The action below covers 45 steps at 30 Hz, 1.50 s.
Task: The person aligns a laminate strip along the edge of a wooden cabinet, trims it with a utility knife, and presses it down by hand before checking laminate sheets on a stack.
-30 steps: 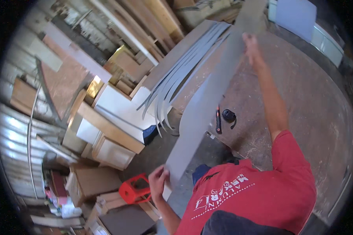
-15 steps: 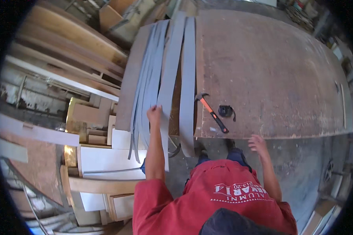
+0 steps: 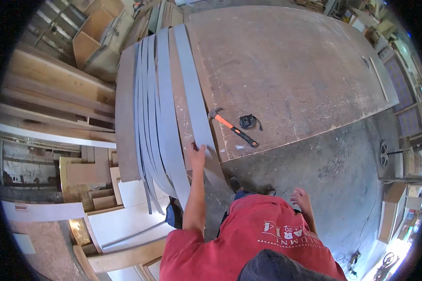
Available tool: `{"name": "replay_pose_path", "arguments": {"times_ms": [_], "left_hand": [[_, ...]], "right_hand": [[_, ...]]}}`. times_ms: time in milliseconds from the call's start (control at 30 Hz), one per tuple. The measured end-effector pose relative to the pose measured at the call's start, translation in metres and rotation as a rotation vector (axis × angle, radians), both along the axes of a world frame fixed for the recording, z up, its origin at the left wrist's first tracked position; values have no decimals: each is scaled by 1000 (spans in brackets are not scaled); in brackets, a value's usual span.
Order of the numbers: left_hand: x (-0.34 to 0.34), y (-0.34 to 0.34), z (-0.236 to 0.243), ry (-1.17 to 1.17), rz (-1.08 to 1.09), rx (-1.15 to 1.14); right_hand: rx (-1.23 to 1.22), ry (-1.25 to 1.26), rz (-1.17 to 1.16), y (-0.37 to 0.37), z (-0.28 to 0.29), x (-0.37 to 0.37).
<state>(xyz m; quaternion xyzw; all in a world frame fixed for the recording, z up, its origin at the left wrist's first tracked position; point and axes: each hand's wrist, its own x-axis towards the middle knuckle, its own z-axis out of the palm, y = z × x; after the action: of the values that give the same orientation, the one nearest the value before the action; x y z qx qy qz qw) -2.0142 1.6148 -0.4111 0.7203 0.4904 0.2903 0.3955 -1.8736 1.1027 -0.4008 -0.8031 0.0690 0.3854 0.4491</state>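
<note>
Long grey flexible strips (image 3: 166,103) lie side by side over the left part of the brown board table, their near ends hanging past its edge. My left hand (image 3: 197,153) is at the left edge of the rightmost strip (image 3: 194,84), thumb and fingers apart; the thumb overlaps that strip. Nothing shows gripped in it. Off the table's near edge, my right hand (image 3: 303,201) hangs in the air over the floor, its fingers loosely bent and spread, holding nothing. A claw hammer (image 3: 234,128) with an orange and black handle lies on the tabletop, beside a black tape measure (image 3: 248,122).
The large brown tabletop (image 3: 286,70) stretches away to the far right. Wooden boards (image 3: 61,89) are stacked at the left, with white panels (image 3: 112,229) and offcuts nearer me. Grey concrete floor (image 3: 314,168) lies below; shelving (image 3: 401,89) stands at the right.
My left hand has moved from the middle strip to the rightmost one and its fingers have opened. My right hand has dropped lower. The view has turned, shifting the table leftward.
</note>
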Motion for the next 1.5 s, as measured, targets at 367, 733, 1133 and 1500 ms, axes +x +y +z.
{"name": "replay_pose_path", "arguments": {"times_ms": [367, 733, 1133, 1500], "left_hand": [[43, -40, 196, -674, -292, -683], [203, -439, 270, -1007, -537, -819], [244, -721, 189, -148, -1412, -1128], [417, -668, -36, -479, -193, -1226]], "right_hand": [[11, -287, 135, -46, 33, -8], [225, -170, 204, -202, 86, 20], [1112, -523, -909, -409, 138, 61], [1191, -626, -1759, -675, 117, 169]]}}
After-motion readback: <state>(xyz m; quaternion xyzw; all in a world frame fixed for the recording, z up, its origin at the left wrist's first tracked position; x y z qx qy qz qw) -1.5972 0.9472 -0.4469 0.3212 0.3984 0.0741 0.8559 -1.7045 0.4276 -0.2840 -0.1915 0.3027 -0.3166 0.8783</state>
